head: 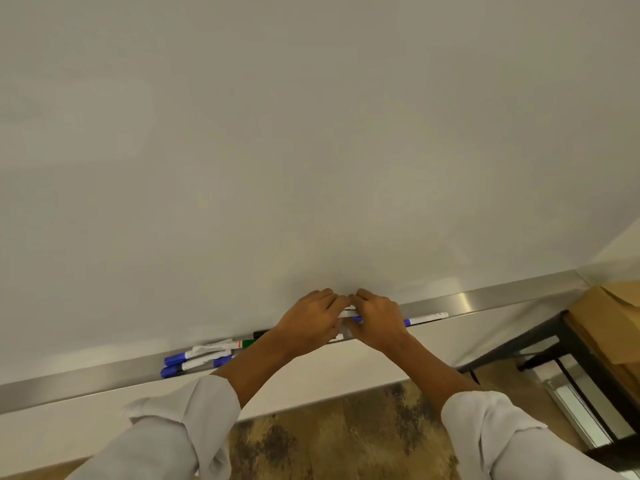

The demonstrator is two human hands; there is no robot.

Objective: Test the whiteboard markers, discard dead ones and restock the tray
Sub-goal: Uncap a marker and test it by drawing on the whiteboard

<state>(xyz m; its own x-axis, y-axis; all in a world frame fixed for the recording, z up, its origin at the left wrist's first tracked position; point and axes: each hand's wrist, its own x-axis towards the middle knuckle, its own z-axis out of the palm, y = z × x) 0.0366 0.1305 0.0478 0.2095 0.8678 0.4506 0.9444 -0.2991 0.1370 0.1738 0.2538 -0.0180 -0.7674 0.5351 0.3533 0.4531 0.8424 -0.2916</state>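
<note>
Standing close to a large whiteboard (311, 150), a person in rolled white sleeves (194, 410) reaches both hands down to the metal tray (485, 297) that runs along its lower edge. The left hand (311, 320) and the right hand (375, 317) meet at the middle of the tray, fingertips nearly touching, knuckles up and fingers curled down over a few markers lying there. White barrels and a bit of blue show in the gap between the two hands; whether each hand truly grips a marker or only rests on it cannot be told.

To the left along the tray lies a loose bunch of markers (204, 356): two with blue caps pointing left, one with a green band, one with a black end, and a crumpled white scrap on top of them. To the right, just beyond the right hand, a single white marker with a blue cap (427, 319) lies lengthwise on the tray.

Below the tray is a pale wall, then a mottled brown floor (346, 438). At the far right stands a dark-framed surface (561, 344) carrying a cardboard box (609, 317).
</note>
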